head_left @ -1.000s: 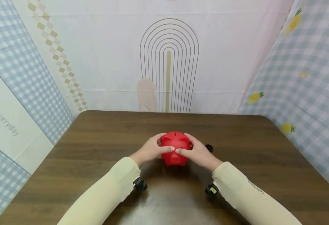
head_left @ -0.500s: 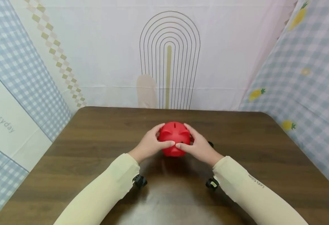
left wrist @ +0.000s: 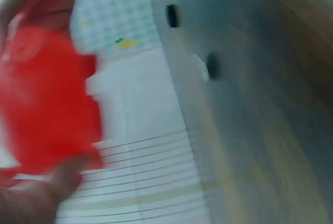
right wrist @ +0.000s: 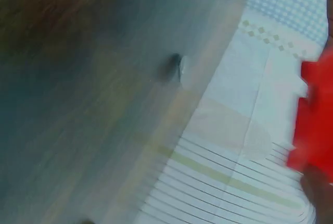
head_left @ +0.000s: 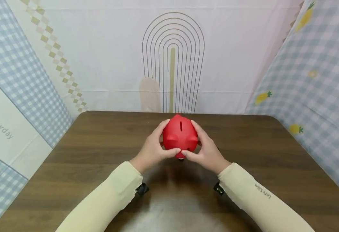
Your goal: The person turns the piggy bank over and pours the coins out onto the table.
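A red piggy bank (head_left: 181, 133), with a coin slot on top and two ears, is raised above the brown table between both hands. Its slotted back faces the head camera and its snout points down toward the near side. My left hand (head_left: 152, 146) grips its left side, thumb across the face. On the right side my right hand (head_left: 210, 149) grips it the same way, the two thumbtips nearly meeting. In the left wrist view the bank's red body (left wrist: 49, 99) is blurred, its feet pointing toward the table side.
A small black piece (left wrist: 171, 15) rests on the wooden table (head_left: 105, 135). A small pale, thin-edged thing (left wrist: 200, 67) with a dark side is near it, under the bank. Patterned cloths (head_left: 114, 58) hang behind the table and at both sides.
Both hands have lifted the piggy bank up and toward the camera, tipping it snout-down so more of the slotted back shows. A small pale thing now shows beneath it.
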Tool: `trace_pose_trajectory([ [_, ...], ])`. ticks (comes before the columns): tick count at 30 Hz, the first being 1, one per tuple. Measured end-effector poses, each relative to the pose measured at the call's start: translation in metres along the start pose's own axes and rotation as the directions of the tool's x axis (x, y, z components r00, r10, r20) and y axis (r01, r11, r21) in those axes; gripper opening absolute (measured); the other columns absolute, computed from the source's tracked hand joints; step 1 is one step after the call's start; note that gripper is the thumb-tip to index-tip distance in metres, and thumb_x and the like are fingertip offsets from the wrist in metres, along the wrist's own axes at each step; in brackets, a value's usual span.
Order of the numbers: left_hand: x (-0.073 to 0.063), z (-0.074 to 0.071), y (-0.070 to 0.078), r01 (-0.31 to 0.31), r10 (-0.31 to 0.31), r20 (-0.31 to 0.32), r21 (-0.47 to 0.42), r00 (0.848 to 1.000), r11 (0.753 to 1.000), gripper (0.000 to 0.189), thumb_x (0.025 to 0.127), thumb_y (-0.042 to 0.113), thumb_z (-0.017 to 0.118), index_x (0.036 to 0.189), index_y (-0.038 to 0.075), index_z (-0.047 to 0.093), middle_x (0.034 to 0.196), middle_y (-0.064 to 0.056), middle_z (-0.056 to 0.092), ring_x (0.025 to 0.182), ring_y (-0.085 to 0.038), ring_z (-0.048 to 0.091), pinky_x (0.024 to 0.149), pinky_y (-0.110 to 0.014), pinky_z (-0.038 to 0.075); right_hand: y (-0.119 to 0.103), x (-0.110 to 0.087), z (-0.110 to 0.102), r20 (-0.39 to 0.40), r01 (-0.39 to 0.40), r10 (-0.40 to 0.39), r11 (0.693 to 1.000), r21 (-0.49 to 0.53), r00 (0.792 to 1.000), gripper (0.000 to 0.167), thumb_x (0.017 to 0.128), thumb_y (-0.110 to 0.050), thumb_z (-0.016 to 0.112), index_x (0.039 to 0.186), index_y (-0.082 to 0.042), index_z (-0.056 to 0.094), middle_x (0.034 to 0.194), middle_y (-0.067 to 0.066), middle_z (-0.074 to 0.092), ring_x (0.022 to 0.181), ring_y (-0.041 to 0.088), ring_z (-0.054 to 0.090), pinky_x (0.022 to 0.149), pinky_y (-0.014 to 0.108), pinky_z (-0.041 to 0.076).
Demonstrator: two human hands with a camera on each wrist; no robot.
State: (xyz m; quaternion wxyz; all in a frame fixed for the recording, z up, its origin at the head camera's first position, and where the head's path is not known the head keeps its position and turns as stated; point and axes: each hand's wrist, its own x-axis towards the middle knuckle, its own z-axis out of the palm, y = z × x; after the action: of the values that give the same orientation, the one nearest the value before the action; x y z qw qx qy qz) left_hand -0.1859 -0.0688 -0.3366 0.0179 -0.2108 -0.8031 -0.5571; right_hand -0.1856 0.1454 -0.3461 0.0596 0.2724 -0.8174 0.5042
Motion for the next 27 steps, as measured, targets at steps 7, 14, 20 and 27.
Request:
trace_pose_trajectory([
  [7, 0.007, 0.0, 0.0, 0.22, -0.22, 0.05, 0.01, 0.974, 0.976, 0.077, 0.076, 0.024, 0.078, 0.142, 0.011, 0.041, 0.132, -0.007, 0.054, 0.113, -0.027, 0.055, 0.085, -0.042, 0.055, 0.0, 0.003, -0.002, 0.11, -0.318, 0.307, 0.944, 0.092, 0.945, 0.083, 0.083, -0.025, 0.074, 0.151, -0.014, 0.027, 0.141, 0.014, 0.044, 0.123, 0.035, 0.046, 0.087, 0.043, 0.054],
  [14, -0.005, 0.0, 0.005, -0.143, 0.142, -0.025, -0.049, 0.99, 0.989, 0.091, 0.073, 0.014, 0.082, 0.149, 0.019, 0.032, 0.144, 0.0, 0.042, 0.122, -0.024, 0.049, 0.085, -0.038, 0.055, -0.006, -0.001, -0.005, -0.038, 0.133, -0.134, 0.991, -0.032, 0.99, 0.098, 0.073, -0.008, 0.082, 0.152, -0.019, 0.025, 0.147, 0.005, 0.038, 0.124, 0.026, 0.046, 0.086, 0.04, 0.055],
  [20, 0.001, 0.0, -0.006, 0.068, -0.068, 0.01, -0.108, 0.998, 0.992, 0.081, 0.077, 0.02, 0.079, 0.146, 0.015, 0.037, 0.138, -0.005, 0.049, 0.118, -0.026, 0.053, 0.086, -0.04, 0.055, -0.002, 0.006, -0.004, 0.058, -0.136, 0.133, 0.99, 0.041, 0.989, 0.088, 0.08, -0.018, 0.078, 0.152, -0.014, 0.027, 0.141, 0.013, 0.045, 0.119, 0.033, 0.051, 0.086, 0.04, 0.055],
  [27, -0.003, 0.004, -0.012, 0.015, -0.018, -0.024, -0.134, 1.0, 0.991, 0.082, 0.076, 0.016, 0.08, 0.146, 0.017, 0.037, 0.138, -0.002, 0.048, 0.12, -0.024, 0.051, 0.086, -0.04, 0.055, 0.0, 0.003, -0.003, 0.05, -0.095, 0.093, 0.995, 0.027, 0.994, 0.091, 0.078, -0.018, 0.08, 0.152, -0.017, 0.027, 0.141, 0.01, 0.044, 0.119, 0.031, 0.051, 0.085, 0.04, 0.056],
])
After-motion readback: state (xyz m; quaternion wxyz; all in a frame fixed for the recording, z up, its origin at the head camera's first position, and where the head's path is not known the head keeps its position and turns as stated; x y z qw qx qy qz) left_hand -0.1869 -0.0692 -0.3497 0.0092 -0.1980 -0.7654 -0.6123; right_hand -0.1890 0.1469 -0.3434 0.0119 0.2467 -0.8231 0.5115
